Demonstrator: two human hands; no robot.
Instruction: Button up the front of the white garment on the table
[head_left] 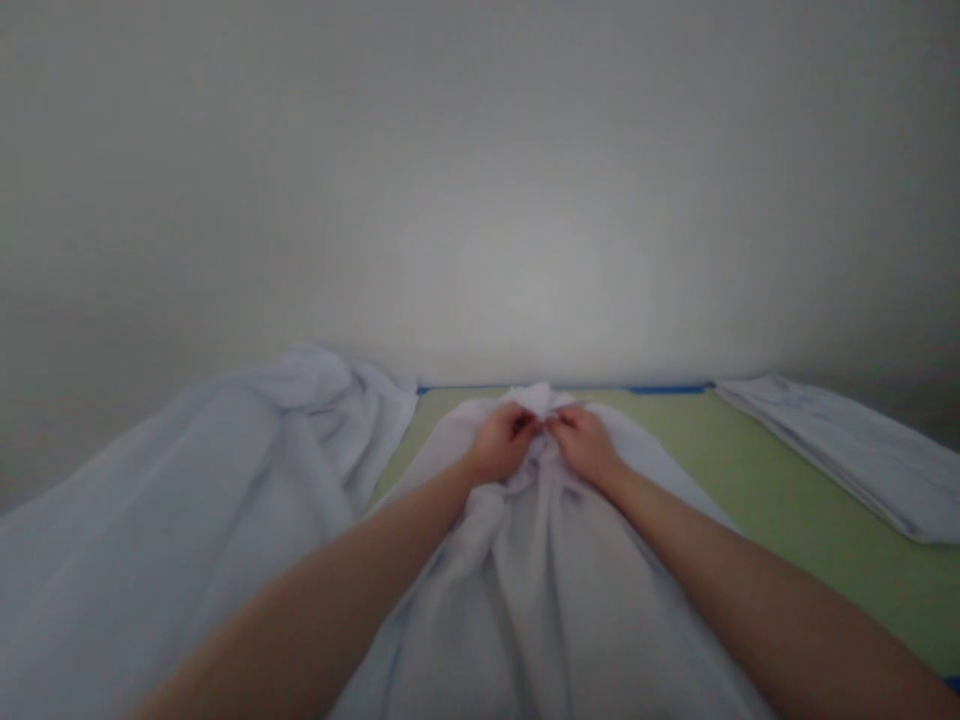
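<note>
A large white cloth [592,570] hangs in folds toward me over the green surface, gathered at its far end. My left hand [506,440] is closed on the gathered part from the left, fingers pinched. Close beside it, my right hand [581,440] pinches the same bunch from the right, its fingertips nearly meeting those of the left. A small tuft of the fabric stands up just beyond the fingers. The picture is dim and blurred, so the exact part of the cloth between the fingertips cannot be made out.
To the left lies a heap of rumpled white fabric [225,470]. A folded white cloth [862,450] rests at the right on the green tabletop [720,460]. Blue edging [667,389] runs along the far side, against a plain grey wall [525,200].
</note>
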